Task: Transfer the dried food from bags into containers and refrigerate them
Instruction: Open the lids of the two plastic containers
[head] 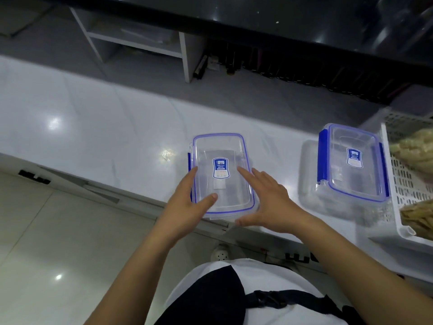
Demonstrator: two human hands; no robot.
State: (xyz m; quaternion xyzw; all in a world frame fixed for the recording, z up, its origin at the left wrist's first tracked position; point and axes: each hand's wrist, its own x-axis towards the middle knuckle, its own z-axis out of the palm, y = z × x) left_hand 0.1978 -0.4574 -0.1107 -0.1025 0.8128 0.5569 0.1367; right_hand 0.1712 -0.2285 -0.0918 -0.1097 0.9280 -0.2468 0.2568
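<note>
Left side of the white counter [98, 127] is bare. Near its front edge sits a clear container [221, 174], lid on. Left hand [187, 202] lies on its left edge, right hand [269, 198] on its right side, fingers spread apart on both, not gripping. Further right, a second lidded container [353, 165], then a white basket [398, 184] with bagged dried food [414, 148].

Counter [105, 127] looks like glossy white stone, super reflective. Near container [222, 174] at 12 o'clock from the hands is clear smooth plastic with blue trim, same as the one [353, 165] at 2 o'clock. White perforated plastic basket [398, 184] at 3 o'clock, matt.
</note>
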